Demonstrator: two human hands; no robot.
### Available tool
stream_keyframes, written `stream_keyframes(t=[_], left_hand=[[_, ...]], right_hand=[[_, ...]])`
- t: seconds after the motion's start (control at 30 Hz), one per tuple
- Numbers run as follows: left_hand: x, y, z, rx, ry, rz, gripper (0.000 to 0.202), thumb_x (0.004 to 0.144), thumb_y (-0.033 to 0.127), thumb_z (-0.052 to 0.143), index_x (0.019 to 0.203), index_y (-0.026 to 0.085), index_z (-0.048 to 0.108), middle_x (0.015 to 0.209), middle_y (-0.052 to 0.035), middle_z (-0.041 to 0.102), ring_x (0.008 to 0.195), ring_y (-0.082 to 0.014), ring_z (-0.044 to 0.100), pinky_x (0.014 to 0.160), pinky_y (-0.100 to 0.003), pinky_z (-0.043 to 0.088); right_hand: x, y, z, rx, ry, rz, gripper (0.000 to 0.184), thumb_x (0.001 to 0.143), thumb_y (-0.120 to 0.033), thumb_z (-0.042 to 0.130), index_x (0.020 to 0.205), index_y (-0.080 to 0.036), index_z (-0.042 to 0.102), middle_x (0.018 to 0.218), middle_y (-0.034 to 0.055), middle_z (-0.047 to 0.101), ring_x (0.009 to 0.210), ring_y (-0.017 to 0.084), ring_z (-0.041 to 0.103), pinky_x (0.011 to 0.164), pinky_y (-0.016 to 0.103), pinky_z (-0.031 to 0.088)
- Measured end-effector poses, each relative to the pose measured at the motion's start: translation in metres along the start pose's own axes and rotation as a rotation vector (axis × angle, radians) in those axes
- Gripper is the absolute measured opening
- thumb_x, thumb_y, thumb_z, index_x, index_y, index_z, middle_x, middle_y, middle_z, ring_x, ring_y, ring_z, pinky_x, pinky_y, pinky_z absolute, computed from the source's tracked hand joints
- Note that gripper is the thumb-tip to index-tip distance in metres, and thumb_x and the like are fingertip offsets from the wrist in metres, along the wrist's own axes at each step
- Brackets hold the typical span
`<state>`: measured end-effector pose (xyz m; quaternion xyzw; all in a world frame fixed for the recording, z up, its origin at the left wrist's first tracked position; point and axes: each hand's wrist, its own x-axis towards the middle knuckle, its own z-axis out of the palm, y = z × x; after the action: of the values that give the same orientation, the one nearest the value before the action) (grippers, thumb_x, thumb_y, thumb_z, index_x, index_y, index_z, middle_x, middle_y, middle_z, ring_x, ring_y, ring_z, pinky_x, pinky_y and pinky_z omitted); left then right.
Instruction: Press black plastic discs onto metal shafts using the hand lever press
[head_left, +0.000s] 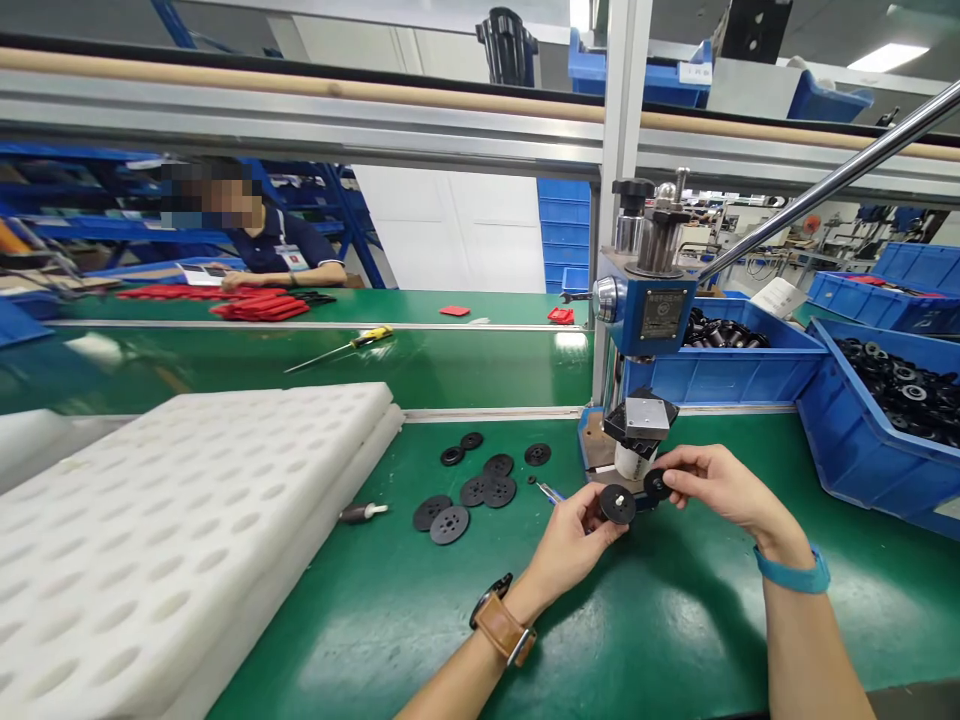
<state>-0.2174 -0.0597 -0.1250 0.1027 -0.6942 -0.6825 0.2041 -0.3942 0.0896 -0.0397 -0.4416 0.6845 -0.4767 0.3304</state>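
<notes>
Between the fingers and thumb of my left hand (571,545) is a black disc (616,504) with a small white piece at its centre. My right hand (712,485) pinches a smaller black disc (657,485) by its right edge. The two discs are close together, in front of the base of a blue arbor press (646,310). A metal block (646,418) and a white cylinder (631,462) stand on the press base just behind the discs. Left of my left hand, several loose black discs (450,525) lie on the green table (360,630).
A white foam tray (187,520) with round hollows fills the left side. Blue bins (885,440) of black parts stand at the right. A screwdriver (341,348) lies on the far bench, where a person (281,240) sits. The press lever (832,180) slants up rightward.
</notes>
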Motion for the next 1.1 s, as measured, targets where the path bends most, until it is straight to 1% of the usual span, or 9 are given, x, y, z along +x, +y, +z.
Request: stream_keyframes(t=[0.13, 0.2, 0.37, 0.53, 0.73, 0.9, 0.97, 1.07, 1.1], left_hand=[[-0.002, 0.001, -0.001, 0.116, -0.022, 0.017, 0.024, 0.083, 0.03, 0.072, 0.1, 0.014, 0.067, 0.09, -0.005, 0.066, 0.078, -0.0149, 0.055, 0.071, -0.026, 0.044], [-0.002, 0.003, -0.001, 0.156, -0.031, 0.01, 0.024, 0.083, 0.03, 0.072, 0.099, 0.013, 0.067, 0.087, -0.0043, 0.066, 0.077, -0.0143, 0.054, 0.069, -0.025, 0.043], [-0.001, 0.005, -0.001, 0.194, 0.0, -0.007, 0.023, 0.081, 0.026, 0.071, 0.098, 0.012, 0.067, 0.081, -0.0023, 0.063, 0.072, -0.0125, 0.049, 0.065, -0.024, 0.039], [-0.001, 0.004, -0.002, 0.199, 0.018, 0.011, 0.022, 0.082, 0.026, 0.07, 0.098, 0.011, 0.067, 0.082, -0.0029, 0.063, 0.073, -0.0131, 0.05, 0.066, -0.024, 0.039], [0.0, 0.002, -0.004, 0.155, 0.036, 0.039, 0.025, 0.085, 0.031, 0.069, 0.099, 0.011, 0.065, 0.082, -0.004, 0.064, 0.071, -0.0132, 0.053, 0.064, -0.024, 0.041], [0.002, 0.002, -0.008, 0.151, 0.074, 0.052, 0.029, 0.085, 0.035, 0.07, 0.101, 0.012, 0.065, 0.083, -0.0036, 0.064, 0.071, -0.0132, 0.053, 0.063, -0.024, 0.043], [0.003, 0.003, -0.009, 0.146, 0.079, 0.059, 0.028, 0.085, 0.034, 0.069, 0.103, 0.012, 0.065, 0.088, -0.0043, 0.066, 0.074, -0.014, 0.055, 0.067, -0.024, 0.045], [0.003, 0.004, -0.011, 0.16, 0.081, 0.084, 0.026, 0.086, 0.031, 0.067, 0.105, 0.012, 0.067, 0.094, -0.0052, 0.069, 0.08, -0.0153, 0.058, 0.071, -0.025, 0.046], [0.003, 0.005, -0.012, 0.169, 0.082, 0.099, 0.026, 0.087, 0.029, 0.066, 0.107, 0.013, 0.067, 0.096, -0.0053, 0.07, 0.081, -0.0155, 0.059, 0.072, -0.025, 0.047]], right_hand=[[0.005, 0.0, 0.02, -0.233, 0.076, -0.092, 0.024, 0.085, -0.033, 0.061, 0.094, -0.015, 0.073, 0.086, 0.0072, 0.071, 0.071, 0.018, 0.066, 0.064, 0.029, 0.052], [0.005, -0.002, 0.026, -0.331, 0.116, -0.156, 0.02, 0.087, -0.029, 0.059, 0.092, -0.016, 0.073, 0.091, 0.0071, 0.071, 0.078, 0.018, 0.066, 0.068, 0.028, 0.051], [0.004, -0.009, 0.03, -0.457, 0.151, -0.273, 0.016, 0.091, -0.025, 0.057, 0.092, -0.017, 0.071, 0.091, 0.0047, 0.069, 0.081, 0.016, 0.063, 0.071, 0.026, 0.046], [0.003, -0.012, 0.029, -0.41, 0.075, -0.287, 0.011, 0.091, -0.023, 0.06, 0.09, -0.018, 0.07, 0.09, 0.0025, 0.07, 0.082, 0.015, 0.062, 0.073, 0.025, 0.044], [0.001, -0.015, 0.033, -0.277, -0.042, -0.196, 0.007, 0.089, -0.023, 0.065, 0.091, -0.017, 0.067, 0.097, 0.0032, 0.072, 0.089, 0.017, 0.066, 0.079, 0.026, 0.048], [0.005, -0.013, 0.043, -0.35, -0.032, -0.262, 0.002, 0.089, -0.017, 0.063, 0.088, -0.017, 0.062, 0.102, 0.0036, 0.071, 0.093, 0.017, 0.065, 0.079, 0.027, 0.047], [0.007, -0.01, 0.047, -0.34, -0.014, -0.269, 0.009, 0.09, -0.017, 0.063, 0.099, -0.018, 0.063, 0.101, 0.0027, 0.07, 0.093, 0.017, 0.065, 0.081, 0.028, 0.048], [0.009, -0.006, 0.05, -0.302, 0.011, -0.258, 0.036, 0.089, -0.015, 0.064, 0.125, -0.02, 0.06, 0.109, 0.0028, 0.069, 0.094, 0.016, 0.065, 0.086, 0.03, 0.051], [0.009, -0.006, 0.051, -0.312, 0.015, -0.257, 0.041, 0.089, -0.014, 0.065, 0.129, -0.021, 0.06, 0.111, 0.0032, 0.068, 0.095, 0.016, 0.065, 0.087, 0.031, 0.052]])
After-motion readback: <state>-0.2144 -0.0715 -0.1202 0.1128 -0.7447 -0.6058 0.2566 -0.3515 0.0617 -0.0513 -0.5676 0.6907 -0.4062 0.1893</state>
